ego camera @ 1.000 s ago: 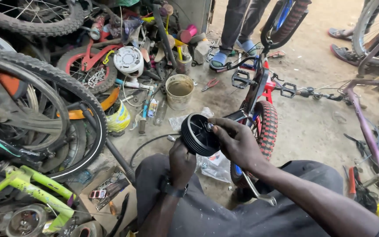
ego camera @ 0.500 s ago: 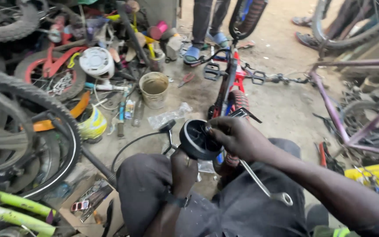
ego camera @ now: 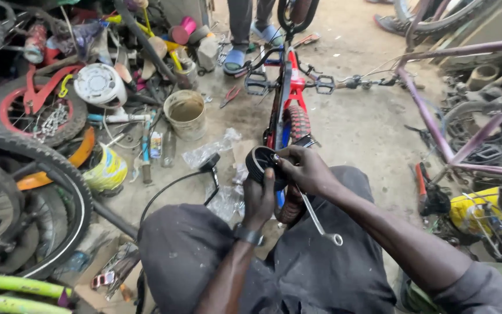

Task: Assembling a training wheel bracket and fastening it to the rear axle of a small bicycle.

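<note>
Wheels and bike parts lie all over the ground on the left side, with a big black tire (ego camera: 59, 174) near the person's knee and a small red wheel (ego camera: 33, 107) farther back. A tan bucket (ego camera: 186, 113) stands on the dirt, and a clear plastic bag (ego camera: 210, 152) lies just beside it. In the middle, the left hand (ego camera: 259, 197) is closed around the bottom of a small black wheel (ego camera: 261, 164), holding it up above the lap. The right hand (ego camera: 306, 171) is wrapped over the wheel from the other side, fingers curled tight on it, and a thin metal wrench (ego camera: 316, 218) hangs down from under that hand. It looks like the person is working on the middle of the small wheel, maybe fitting or turning a part there; the part itself is hidden by the fingers. The next move seems to need a steady hold with the left hand while the right hand turns. Behind the hands stands a small red and blue bike (ego camera: 289, 96). On the right is a purple bike frame (ego camera: 431, 116).
</note>
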